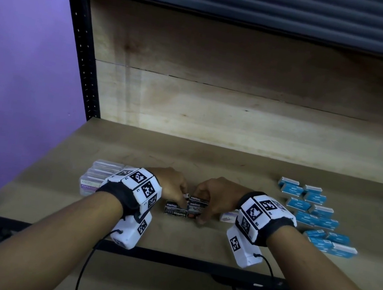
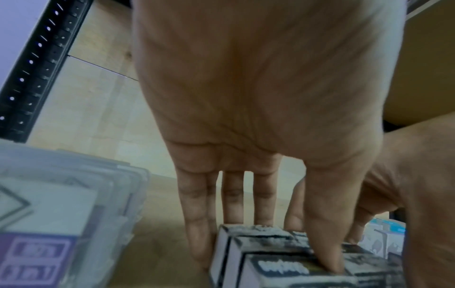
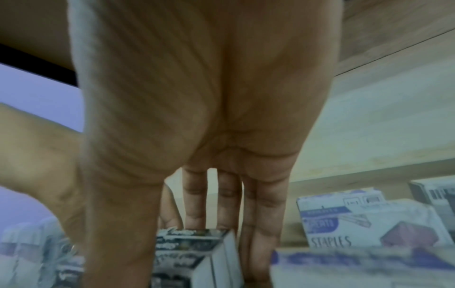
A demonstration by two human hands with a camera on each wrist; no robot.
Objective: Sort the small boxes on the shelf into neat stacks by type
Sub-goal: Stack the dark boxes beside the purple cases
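Observation:
Small black "Staples" boxes sit mid-shelf: one lies flat, and a short stack stands right of it. My left hand reaches down on them. In the left wrist view its thumb presses the top of the nearest black box while the other fingers stand behind it. My right hand grips the stack from the right side. In the right wrist view its thumb and fingers flank the black boxes.
Clear plastic boxes with purple labels stand left of my left wrist. Several blue boxes lie scattered at the right. A white and purple staples box lies under my right wrist. The wooden shelf board runs back to a plank wall.

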